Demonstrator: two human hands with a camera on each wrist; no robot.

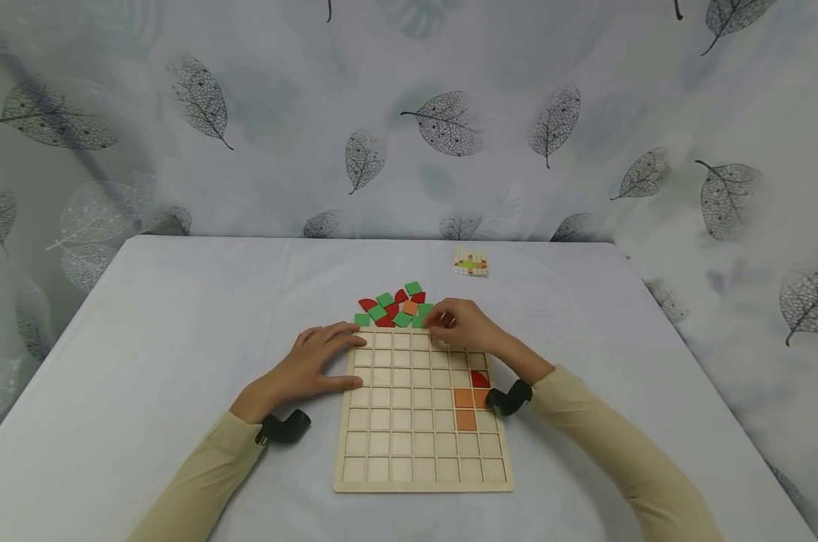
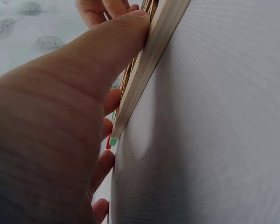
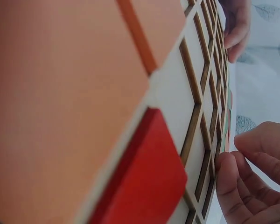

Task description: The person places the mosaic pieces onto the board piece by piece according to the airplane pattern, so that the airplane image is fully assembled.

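A wooden grid board (image 1: 378,444) lies flat on the table. Spread along its left edge, my left hand (image 1: 310,365) has thumb and fingertips at the rim; the left wrist view shows the thumb (image 2: 126,28) pressed against the frame. My right hand (image 1: 465,324) is over the board's far edge with bent fingers, fingertips right at a green square tile (image 1: 419,321). In the right wrist view its fingers (image 3: 228,186) come close together; I cannot tell whether they pinch a tile. Orange squares (image 1: 466,420) and a red quarter-round tile (image 1: 480,379) sit in cells on the right.
Beyond the far edge lies a loose pile of green squares (image 1: 378,312), red rounded pieces (image 1: 367,304) and an orange square (image 1: 410,307). Farther back is a small picture card (image 1: 471,262). A white cloth (image 1: 178,339) covers the table, with a leaf-patterned curtain (image 1: 280,113) behind.
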